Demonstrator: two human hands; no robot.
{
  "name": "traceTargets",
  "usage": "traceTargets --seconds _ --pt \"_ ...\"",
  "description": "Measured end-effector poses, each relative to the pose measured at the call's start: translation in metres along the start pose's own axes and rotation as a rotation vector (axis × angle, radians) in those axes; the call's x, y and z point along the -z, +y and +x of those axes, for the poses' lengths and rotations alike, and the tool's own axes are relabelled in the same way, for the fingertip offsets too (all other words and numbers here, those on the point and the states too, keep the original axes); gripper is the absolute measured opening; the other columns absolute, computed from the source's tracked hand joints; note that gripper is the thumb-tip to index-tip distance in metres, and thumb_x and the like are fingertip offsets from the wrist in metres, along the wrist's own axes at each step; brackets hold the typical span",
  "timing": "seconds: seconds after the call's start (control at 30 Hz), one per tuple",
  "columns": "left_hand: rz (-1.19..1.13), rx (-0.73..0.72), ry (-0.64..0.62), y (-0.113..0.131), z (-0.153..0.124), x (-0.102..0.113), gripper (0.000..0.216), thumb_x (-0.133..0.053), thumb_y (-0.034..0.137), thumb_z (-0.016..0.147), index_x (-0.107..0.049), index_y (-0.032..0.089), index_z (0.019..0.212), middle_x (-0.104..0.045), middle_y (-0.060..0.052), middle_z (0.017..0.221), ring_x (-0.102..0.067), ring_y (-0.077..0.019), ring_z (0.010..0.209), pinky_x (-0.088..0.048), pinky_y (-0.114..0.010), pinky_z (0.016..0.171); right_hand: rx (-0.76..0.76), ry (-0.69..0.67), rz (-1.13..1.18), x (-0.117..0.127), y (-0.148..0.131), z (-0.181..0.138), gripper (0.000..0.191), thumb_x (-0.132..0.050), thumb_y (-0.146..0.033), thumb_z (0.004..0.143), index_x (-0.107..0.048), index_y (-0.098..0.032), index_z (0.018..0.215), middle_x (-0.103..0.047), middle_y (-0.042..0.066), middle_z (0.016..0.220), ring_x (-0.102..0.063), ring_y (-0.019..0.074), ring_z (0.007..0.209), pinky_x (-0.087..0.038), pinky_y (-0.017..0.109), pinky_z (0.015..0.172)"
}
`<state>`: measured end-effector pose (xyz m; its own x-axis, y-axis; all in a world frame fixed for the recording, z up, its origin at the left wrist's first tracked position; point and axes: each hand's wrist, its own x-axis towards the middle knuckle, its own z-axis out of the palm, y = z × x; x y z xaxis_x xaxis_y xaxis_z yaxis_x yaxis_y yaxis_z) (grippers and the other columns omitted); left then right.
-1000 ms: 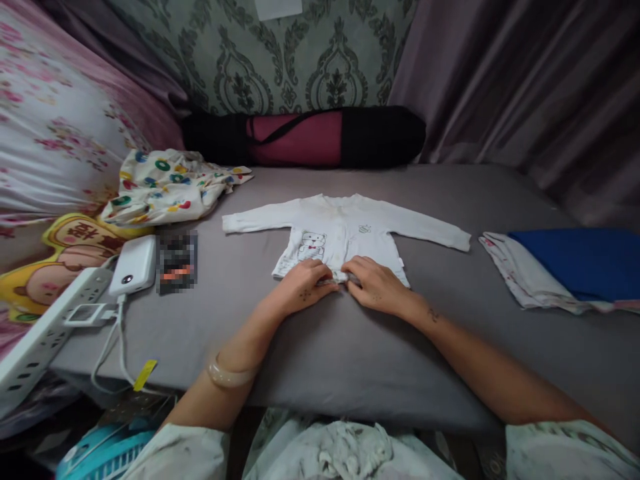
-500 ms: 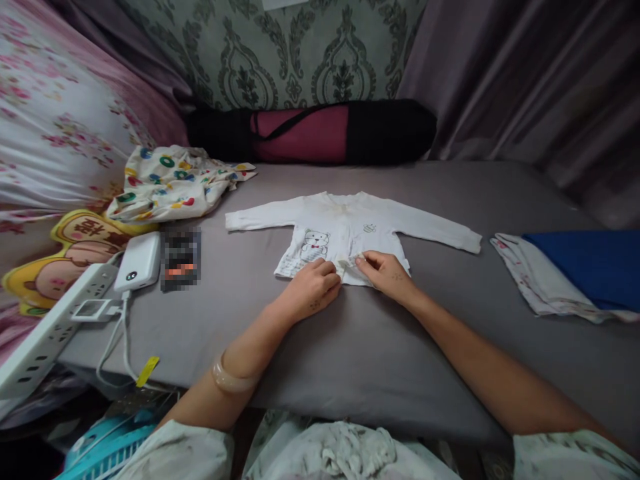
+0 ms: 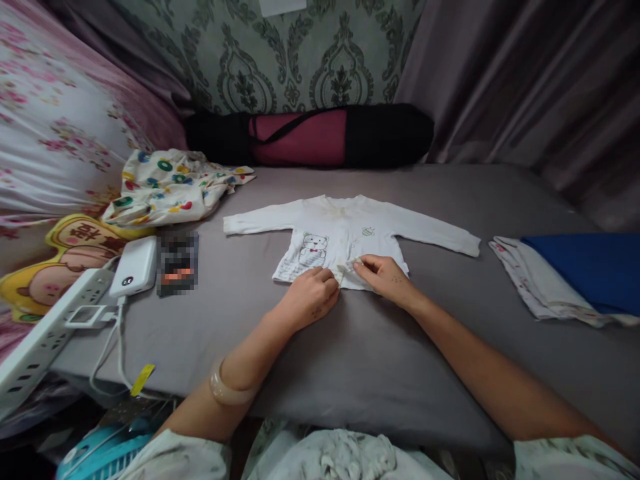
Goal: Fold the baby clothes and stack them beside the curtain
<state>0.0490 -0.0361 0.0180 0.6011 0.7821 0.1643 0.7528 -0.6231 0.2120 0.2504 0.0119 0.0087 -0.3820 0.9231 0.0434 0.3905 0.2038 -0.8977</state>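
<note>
A small white long-sleeved baby shirt (image 3: 327, 220) lies spread flat, both sleeves stretched out to the sides and the collar pointing away from me. A bear is printed on its left half and a small bee on its right. At the bottom hem, my left hand (image 3: 313, 297) is closed on the edge of the front opening. Close beside it, my right hand (image 3: 385, 277) pinches the other front edge between thumb and fingers, lifting a bit of cloth. Any fastener between the fingertips is too small to make out.
On the left are a patterned cloth (image 3: 165, 193), a yellow cushion (image 3: 50, 273), a white power bank (image 3: 134, 265) with a cable, a blurred dark packet (image 3: 177, 263) and a power strip (image 3: 30, 347). Folded cloths (image 3: 580, 273) lie right. A black-and-maroon bag (image 3: 300, 137) lies along the back.
Both hands keep their hold at the hem with barely any movement. The whole view has shifted very slightly.
</note>
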Motion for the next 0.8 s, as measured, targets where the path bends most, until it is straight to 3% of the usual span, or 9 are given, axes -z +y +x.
traceTargets --seconds 0.13,0.33,0.43,0.53,0.6,0.67,0.73,0.8 --pt "0.004 0.039 0.117 0.004 0.002 -0.004 0.028 -0.037 0.026 0.098 -0.062 0.018 0.09 -0.065 -0.007 0.084 -0.06 -0.0186 0.081 -0.046 -0.033 0.078 0.024 0.016 0.004 0.002 -0.002 0.0 0.032 -0.052 -0.046 0.084 -0.057 -0.018 0.069 -0.046 -0.004 0.061 -0.041 0.0119 0.06 -0.032 0.024 0.056" --pt "-0.084 -0.054 -0.003 0.008 0.001 0.001 0.027 -0.039 0.026 0.097 -0.064 0.019 0.09 -0.065 -0.007 0.087 -0.061 -0.0186 0.082 -0.047 -0.032 0.078 0.121 -0.027 -0.184 -0.003 -0.007 -0.007 0.027 -0.048 -0.034 0.091 -0.061 -0.018 0.073 -0.056 0.0 0.07 -0.049 0.0133 0.065 -0.037 0.025 0.062" --pt "-0.136 0.008 0.014 0.01 -0.001 0.005 0.016 -0.049 0.02 0.088 -0.064 0.019 0.08 -0.065 -0.005 0.079 -0.061 -0.0185 0.078 -0.047 -0.032 0.077 0.217 -0.126 -0.303 -0.005 -0.017 -0.016 0.024 -0.047 -0.028 0.093 -0.067 -0.019 0.082 -0.062 0.004 0.083 -0.056 0.0149 0.076 -0.041 0.026 0.071" --pt "-0.152 0.149 0.127 0.009 0.0 0.006 0.013 -0.051 0.018 0.084 -0.063 0.019 0.079 -0.065 -0.005 0.077 -0.061 -0.019 0.076 -0.048 -0.032 0.074 0.254 -0.309 -0.391 0.0 -0.027 -0.021 0.027 -0.049 -0.032 0.094 -0.068 -0.02 0.081 -0.063 0.003 0.082 -0.057 0.0142 0.074 -0.042 0.025 0.07" --pt "-0.162 0.171 0.205 0.007 0.0 0.005 0.019 -0.046 0.019 0.088 -0.064 0.018 0.093 -0.068 -0.008 0.09 -0.062 -0.0204 0.087 -0.049 -0.034 0.081 0.234 -0.343 -0.428 0.004 -0.03 -0.02 0.037 -0.044 -0.038 0.097 -0.067 -0.019 0.076 -0.063 0.002 0.074 -0.058 0.0144 0.069 -0.043 0.026 0.068" --pt "-0.154 0.129 0.207 0.005 0.0 0.002 0.027 -0.042 0.022 0.094 -0.062 0.019 0.112 -0.065 -0.01 0.116 -0.057 -0.0235 0.112 -0.046 -0.039 0.096 0.223 -0.219 -0.497 0.008 -0.026 -0.014 0.042 -0.034 -0.038 0.099 -0.069 -0.019 0.084 -0.067 0.005 0.082 -0.062 0.0176 0.079 -0.047 0.029 0.076" --pt "-0.108 0.121 0.133 0.005 0.0 -0.002 0.035 -0.041 0.029 0.097 -0.056 0.023 0.128 -0.052 -0.01 0.14 -0.038 -0.0292 0.136 -0.033 -0.049 0.11 0.236 -0.063 -0.619 0.009 -0.017 -0.005 0.044 -0.027 -0.032 0.1 -0.066 -0.015 0.111 -0.066 0.012 0.114 -0.059 0.0232 0.109 -0.044 0.036 0.095" --pt "-0.066 0.175 0.014 0.006 -0.002 -0.006 0.042 -0.04 0.037 0.097 -0.049 0.028 0.137 -0.038 -0.009 0.152 -0.02 -0.0359 0.145 -0.021 -0.061 0.113 0.235 -0.065 -0.749 0.006 -0.005 0.005 0.05 -0.026 -0.031 0.098 -0.049 -0.01 0.137 -0.047 0.017 0.144 -0.039 0.0268 0.136 -0.03 0.043 0.111"
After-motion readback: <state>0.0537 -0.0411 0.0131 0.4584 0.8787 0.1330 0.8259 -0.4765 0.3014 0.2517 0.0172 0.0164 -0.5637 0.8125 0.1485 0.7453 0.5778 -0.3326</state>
